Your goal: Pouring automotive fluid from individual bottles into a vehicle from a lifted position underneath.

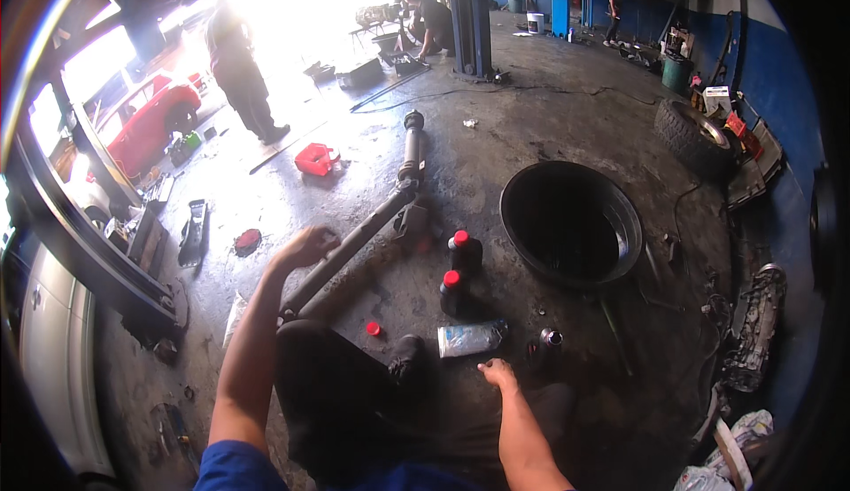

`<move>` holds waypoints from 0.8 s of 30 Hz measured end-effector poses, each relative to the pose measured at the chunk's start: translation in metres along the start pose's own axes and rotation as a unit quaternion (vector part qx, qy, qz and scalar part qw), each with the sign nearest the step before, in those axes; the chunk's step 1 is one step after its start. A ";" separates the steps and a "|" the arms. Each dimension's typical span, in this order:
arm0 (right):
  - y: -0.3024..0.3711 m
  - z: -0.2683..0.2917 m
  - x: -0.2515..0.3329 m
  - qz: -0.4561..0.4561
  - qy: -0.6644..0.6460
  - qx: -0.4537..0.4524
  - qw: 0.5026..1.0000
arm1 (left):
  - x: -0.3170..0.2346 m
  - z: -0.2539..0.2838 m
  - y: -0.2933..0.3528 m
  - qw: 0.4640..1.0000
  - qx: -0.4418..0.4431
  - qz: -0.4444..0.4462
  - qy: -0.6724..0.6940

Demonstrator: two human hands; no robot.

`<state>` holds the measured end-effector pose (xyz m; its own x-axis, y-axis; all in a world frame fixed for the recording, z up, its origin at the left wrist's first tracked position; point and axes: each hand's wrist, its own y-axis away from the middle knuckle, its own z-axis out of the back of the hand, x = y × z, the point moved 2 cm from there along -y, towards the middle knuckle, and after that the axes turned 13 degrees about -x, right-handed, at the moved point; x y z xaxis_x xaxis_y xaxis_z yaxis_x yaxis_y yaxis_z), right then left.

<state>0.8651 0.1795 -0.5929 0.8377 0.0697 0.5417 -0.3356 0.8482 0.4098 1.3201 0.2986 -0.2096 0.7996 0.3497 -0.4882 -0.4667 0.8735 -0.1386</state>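
Note:
A long jointed drive shaft (354, 241) lies on the floor, running from beside my knee to the far middle. Over its near tube hangs my left hand (310, 247), fingers loosely bent and apart, with nothing visible in them. My right hand (498, 373) is low in front of me, its fingertips drawn together; whatever they may hold is too small to make out. Just beyond it lies a pale plastic packet (469, 339). Two dark bottles with red caps, one nearer (452, 292) and one farther (462, 250), stand behind the packet. A loose red cap (373, 328) lies by my shoe.
A large black tub (509, 225) stands to the right, near a metal bar (617, 336). A dark bottle with a silvery top (551, 339) is right of the packet. A red container (314, 160) sits farther off. Two people (239, 70) (434, 26) are beyond, near a blue post (471, 22).

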 end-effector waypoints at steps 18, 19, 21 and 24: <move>-0.010 -0.021 -0.036 0.051 0.042 0.074 0.995 | -0.101 0.046 0.083 0.977 -0.196 -0.044 -0.072; -0.015 -0.016 -0.052 0.010 0.019 0.113 0.993 | -0.152 0.040 0.063 0.979 -0.183 -0.094 0.004; -0.027 -0.014 -0.033 0.018 -0.003 0.084 0.996 | -0.198 0.022 0.029 0.968 -0.109 -0.222 0.040; -0.042 0.001 -0.009 0.039 0.014 -0.004 0.999 | -0.222 -0.037 0.003 0.960 0.052 -0.261 0.089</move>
<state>0.8708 0.1424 -0.6145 0.8203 0.1504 0.5518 -0.3971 0.8441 0.3602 1.1273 0.2116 -0.1335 0.8324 -0.2011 -0.5163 0.0284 0.9461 -0.3227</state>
